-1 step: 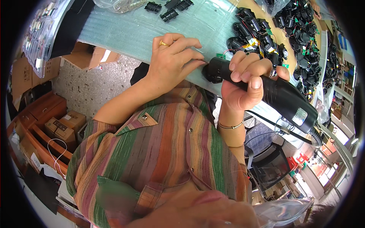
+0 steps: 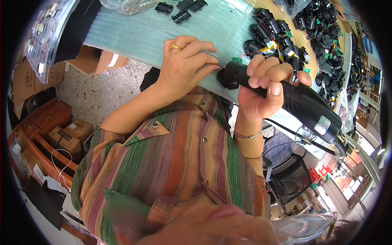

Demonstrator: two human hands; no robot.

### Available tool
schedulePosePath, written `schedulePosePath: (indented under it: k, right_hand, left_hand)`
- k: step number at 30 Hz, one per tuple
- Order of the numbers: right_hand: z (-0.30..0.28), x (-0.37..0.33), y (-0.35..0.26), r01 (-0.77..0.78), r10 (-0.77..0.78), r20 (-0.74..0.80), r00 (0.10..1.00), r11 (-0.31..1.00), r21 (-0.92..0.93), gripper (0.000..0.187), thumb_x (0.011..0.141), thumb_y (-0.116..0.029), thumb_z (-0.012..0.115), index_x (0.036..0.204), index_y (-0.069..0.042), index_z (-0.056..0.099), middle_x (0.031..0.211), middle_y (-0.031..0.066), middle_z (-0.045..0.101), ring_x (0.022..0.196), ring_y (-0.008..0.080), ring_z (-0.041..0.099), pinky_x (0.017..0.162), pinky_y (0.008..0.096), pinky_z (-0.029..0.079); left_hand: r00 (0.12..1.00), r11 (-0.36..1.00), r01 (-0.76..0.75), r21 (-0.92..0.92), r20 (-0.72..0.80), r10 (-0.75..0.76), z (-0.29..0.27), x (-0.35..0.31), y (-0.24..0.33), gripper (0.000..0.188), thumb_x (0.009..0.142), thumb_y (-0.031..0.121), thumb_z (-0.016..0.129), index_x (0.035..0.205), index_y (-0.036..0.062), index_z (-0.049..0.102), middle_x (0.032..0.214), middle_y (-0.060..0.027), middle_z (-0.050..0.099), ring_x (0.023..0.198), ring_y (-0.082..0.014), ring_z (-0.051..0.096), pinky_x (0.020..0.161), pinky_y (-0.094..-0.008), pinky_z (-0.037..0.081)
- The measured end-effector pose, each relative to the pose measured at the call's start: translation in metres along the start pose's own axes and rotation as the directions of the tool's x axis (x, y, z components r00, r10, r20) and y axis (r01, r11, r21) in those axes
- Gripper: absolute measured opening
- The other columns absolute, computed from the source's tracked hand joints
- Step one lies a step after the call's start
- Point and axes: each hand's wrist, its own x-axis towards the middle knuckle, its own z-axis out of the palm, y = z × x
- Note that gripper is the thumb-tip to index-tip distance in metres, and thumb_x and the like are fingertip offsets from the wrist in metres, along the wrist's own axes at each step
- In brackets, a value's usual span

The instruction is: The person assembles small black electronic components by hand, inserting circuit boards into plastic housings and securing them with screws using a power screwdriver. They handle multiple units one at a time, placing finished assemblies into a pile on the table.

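Note:
My right hand is wrapped round a thick black corded tool, an electric screwdriver by its look. It lies slantwise, its cord end to the right and its nose to the left. Beneath the nose is a black plastic part, mostly covered by the tool. A small green circuit board shows just beyond it. My left hand, with a gold ring, has thumb and forefinger pinched together close to the screwdriver's nose. What is between those fingertips is too small to make out.
Several black housings with wires and green boards crowd the right of the table, with a larger heap beyond. Several black plastic pieces and a clear bag lie at the far side. An open carton stands below the table's left edge.

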Motion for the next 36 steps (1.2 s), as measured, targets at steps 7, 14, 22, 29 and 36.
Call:
schedulePosePath:
  k: [7, 14, 22, 29, 36]
  right_hand:
    - [-0.006, 0.002, 0.003, 0.020, -0.020, 0.014, 1.000, 1.000, -0.013, 0.053, 0.087, -0.009, 0.068, 0.131, -0.015, 0.039, 0.068, 0.0037, 0.054, 0.056, 0.0179, 0.052, 0.053, 0.0333, 0.046]
    - [-0.007, 0.002, 0.000, 0.008, -0.008, 0.009, 1.000, 1.000, 0.013, 0.054, 0.087, -0.008, 0.068, 0.131, -0.014, 0.039, 0.068, 0.0039, 0.053, 0.056, 0.0178, 0.051, 0.053, 0.0335, 0.045]
    - [-0.015, 0.006, -0.007, -0.081, 0.080, 0.075, 0.994, 0.997, 0.018, 0.055, 0.086, -0.008, 0.068, 0.132, -0.015, 0.039, 0.069, 0.0037, 0.054, 0.056, 0.0178, 0.050, 0.053, 0.0335, 0.044]
    - [-0.031, 0.014, -0.021, -0.077, 0.081, 0.051, 0.995, 0.994, -0.084, 0.053, 0.087, -0.010, 0.069, 0.131, -0.014, 0.039, 0.067, 0.0043, 0.053, 0.055, 0.0177, 0.051, 0.053, 0.0338, 0.044]
    - [-0.036, 0.012, -0.016, -0.114, 0.122, 0.048, 0.991, 0.983, -0.145, 0.051, 0.087, -0.005, 0.069, 0.129, -0.010, 0.040, 0.066, 0.0050, 0.055, 0.055, 0.0170, 0.052, 0.054, 0.0348, 0.046]
  left_hand:
    - [0.998, 1.000, -0.007, -0.011, -0.055, 0.007, 0.006, 0.001, -0.002, 0.012, 0.071, 0.024, 0.079, 0.079, 0.0190, 0.072, 0.101, 0.0109, 0.066, 0.094, -0.0143, 0.055, 0.083, -0.0346, 0.032]
    - [0.999, 0.998, -0.009, -0.060, -0.041, 0.007, 0.009, 0.001, -0.001, 0.013, 0.070, 0.024, 0.080, 0.080, 0.0193, 0.073, 0.101, 0.0114, 0.066, 0.094, -0.0140, 0.054, 0.083, -0.0339, 0.032]
    - [1.000, 0.995, -0.027, -0.092, -0.009, 0.027, 0.012, 0.003, 0.004, 0.018, 0.070, 0.024, 0.079, 0.086, 0.0212, 0.072, 0.101, 0.0120, 0.065, 0.095, -0.0142, 0.054, 0.084, -0.0337, 0.032]
    - [0.990, 0.990, -0.143, 0.013, 0.015, 0.143, 0.017, -0.005, 0.019, 0.035, 0.069, 0.031, 0.080, 0.100, 0.0196, 0.068, 0.108, 0.0065, 0.063, 0.097, -0.0165, 0.055, 0.085, -0.0351, 0.035]
    - [0.965, 0.962, -0.255, 0.101, 0.086, 0.247, 0.024, -0.014, 0.020, 0.034, 0.070, 0.030, 0.079, 0.099, 0.0171, 0.068, 0.107, 0.0061, 0.062, 0.095, -0.0149, 0.055, 0.083, -0.0342, 0.036]
